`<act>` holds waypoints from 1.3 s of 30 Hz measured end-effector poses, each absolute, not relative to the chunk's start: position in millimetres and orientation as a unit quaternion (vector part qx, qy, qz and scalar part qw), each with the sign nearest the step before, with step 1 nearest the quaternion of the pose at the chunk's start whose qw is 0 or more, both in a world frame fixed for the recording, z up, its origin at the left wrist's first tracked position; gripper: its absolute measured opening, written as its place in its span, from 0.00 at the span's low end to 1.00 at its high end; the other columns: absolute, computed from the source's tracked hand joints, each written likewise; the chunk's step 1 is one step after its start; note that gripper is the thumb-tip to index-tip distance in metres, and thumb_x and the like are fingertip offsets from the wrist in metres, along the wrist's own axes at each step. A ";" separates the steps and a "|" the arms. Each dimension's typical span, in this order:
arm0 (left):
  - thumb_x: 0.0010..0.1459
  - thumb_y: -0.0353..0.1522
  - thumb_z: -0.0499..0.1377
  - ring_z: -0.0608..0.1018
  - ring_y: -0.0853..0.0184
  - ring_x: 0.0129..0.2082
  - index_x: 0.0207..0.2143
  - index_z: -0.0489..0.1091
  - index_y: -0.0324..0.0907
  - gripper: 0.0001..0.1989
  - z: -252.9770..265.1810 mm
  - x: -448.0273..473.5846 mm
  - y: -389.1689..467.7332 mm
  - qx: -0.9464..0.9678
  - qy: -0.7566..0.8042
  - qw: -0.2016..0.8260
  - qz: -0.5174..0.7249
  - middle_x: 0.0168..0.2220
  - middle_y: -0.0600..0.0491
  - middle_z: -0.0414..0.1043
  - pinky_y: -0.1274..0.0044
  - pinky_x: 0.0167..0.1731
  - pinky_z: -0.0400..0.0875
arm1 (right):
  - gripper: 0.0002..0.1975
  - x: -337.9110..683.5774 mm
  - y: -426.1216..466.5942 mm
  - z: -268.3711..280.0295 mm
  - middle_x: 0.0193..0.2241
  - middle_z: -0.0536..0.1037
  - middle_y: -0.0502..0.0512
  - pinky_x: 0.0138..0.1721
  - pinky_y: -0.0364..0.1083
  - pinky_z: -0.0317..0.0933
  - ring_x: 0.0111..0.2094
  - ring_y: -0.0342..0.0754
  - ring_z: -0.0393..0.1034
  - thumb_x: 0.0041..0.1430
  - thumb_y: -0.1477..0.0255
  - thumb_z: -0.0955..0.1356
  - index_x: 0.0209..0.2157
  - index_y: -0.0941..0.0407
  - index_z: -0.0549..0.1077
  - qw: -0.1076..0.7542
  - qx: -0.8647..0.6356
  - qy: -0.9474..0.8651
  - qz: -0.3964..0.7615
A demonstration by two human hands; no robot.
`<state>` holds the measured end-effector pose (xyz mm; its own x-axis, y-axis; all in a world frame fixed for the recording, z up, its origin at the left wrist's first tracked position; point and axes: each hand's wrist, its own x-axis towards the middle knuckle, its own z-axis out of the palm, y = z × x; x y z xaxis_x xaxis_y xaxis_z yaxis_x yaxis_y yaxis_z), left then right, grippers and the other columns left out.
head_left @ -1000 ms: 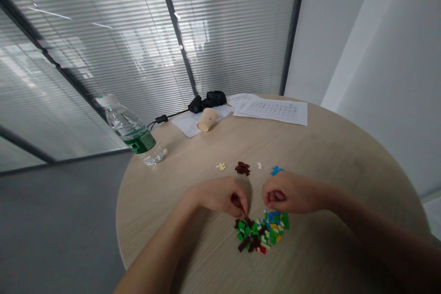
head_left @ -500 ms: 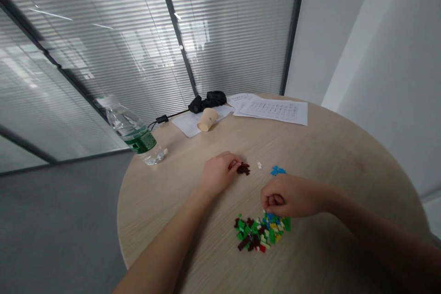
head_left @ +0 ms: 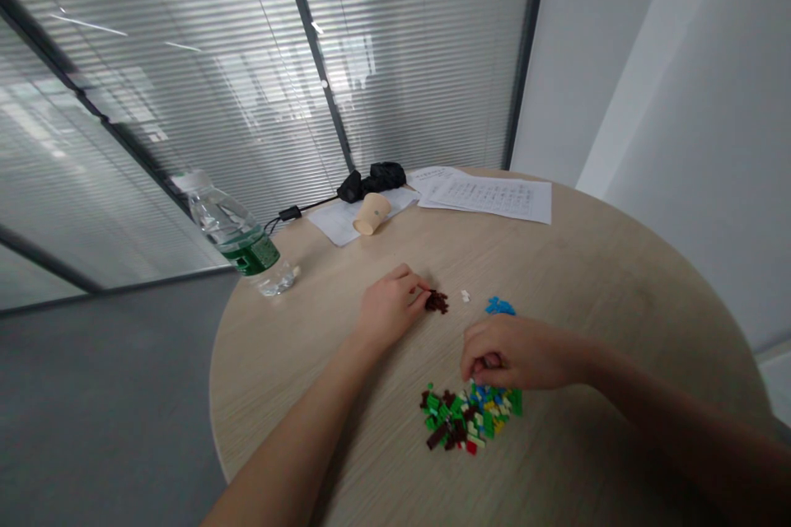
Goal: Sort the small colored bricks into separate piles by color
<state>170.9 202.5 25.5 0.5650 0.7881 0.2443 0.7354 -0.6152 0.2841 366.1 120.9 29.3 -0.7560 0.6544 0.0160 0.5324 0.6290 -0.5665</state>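
On the table (head_left: 618,288), whether left hand (head_left: 389,310), at brown bricks (head_left: 439,303), or right hand (head_left: 507,350) grips anything is hidden.

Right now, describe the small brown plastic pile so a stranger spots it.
On the round beige table, look beyond the multicoloured plastic pile. By the left hand sits the brown pile, darker than the white pieces and blue pieces to its right.

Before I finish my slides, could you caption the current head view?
Left hand at the brown pile, right hand by the mixed pile.
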 end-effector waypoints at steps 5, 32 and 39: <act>0.57 0.34 0.53 0.72 0.69 0.33 0.34 0.73 0.43 0.09 30.8 167.5 202.0 0.887 0.408 0.090 0.196 0.35 0.54 0.69 0.78 0.33 0.63 | 0.07 364.3 121.2 30.1 0.27 0.74 0.54 0.31 0.40 0.57 0.28 0.42 0.66 0.53 0.77 0.65 0.32 0.60 0.76 0.102 -0.339 -0.894 0.276; 0.47 0.24 0.61 0.70 0.75 0.21 0.27 0.75 0.40 0.04 46.3 162.4 185.7 0.880 0.168 0.431 -0.105 0.21 0.58 0.71 0.83 0.24 0.62 | 0.06 362.2 121.8 29.6 0.27 0.73 0.54 0.33 0.41 0.58 0.30 0.44 0.66 0.53 0.77 0.64 0.29 0.60 0.73 0.093 -0.336 -0.893 0.285; 0.47 0.25 0.61 0.71 0.75 0.22 0.29 0.74 0.39 0.04 46.6 161.5 183.3 0.848 0.178 0.483 -0.125 0.22 0.56 0.71 0.84 0.22 0.64 | 0.06 366.1 122.0 28.8 0.27 0.73 0.53 0.34 0.42 0.58 0.30 0.44 0.66 0.50 0.79 0.65 0.30 0.60 0.74 0.106 -0.324 -0.900 0.272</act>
